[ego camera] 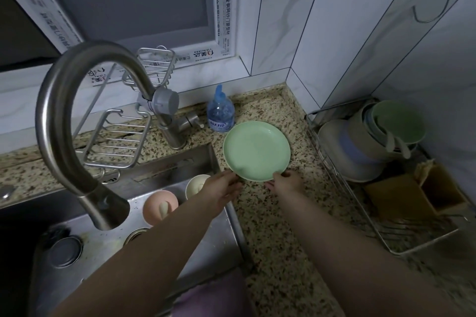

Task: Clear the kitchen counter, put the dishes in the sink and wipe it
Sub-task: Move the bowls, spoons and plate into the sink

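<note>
Here my left grip (223, 186) and right grip (286, 180) pinch the green plate (256, 150) over the speckled desk (278, 252) beside white tiled walls (334, 33); the window frame (226, 8) bears Chinese print.

Two bare forearms come into the picture from the lower edge, and no sleeve covers either of them as far as the frame shows. The left hand (223, 188) and the right hand (286, 182) wear no glove, and no ring, watch or bracelet can be seen on them or on the wrists. At the bottom edge, between the arms, a piece of purple cloth (213, 298) shows; whether it is the person's clothing cannot be told.
</note>
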